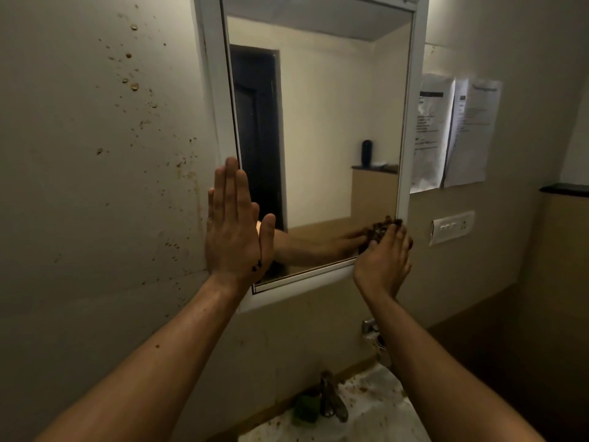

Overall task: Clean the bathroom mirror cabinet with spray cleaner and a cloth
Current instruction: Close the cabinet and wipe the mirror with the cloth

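Bracing the left edge of the white-framed mirror cabinet (pixel 318 138) with a flat, straight-fingered left hand (pixel 234 228); clutching a dark crumpled cloth (pixel 377 229) in the right hand (pixel 382 260) at its lower right corner

Cabinet (pixel 417 74) top cut off, cloth (pixel 379 230) mostly under right hand (pixel 384 261), notices (pixel 471 132) illegible

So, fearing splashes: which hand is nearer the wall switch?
Right. Right hand, gripping the cloth, just left of the wall switch; left hand across the mirror, at its left edge.
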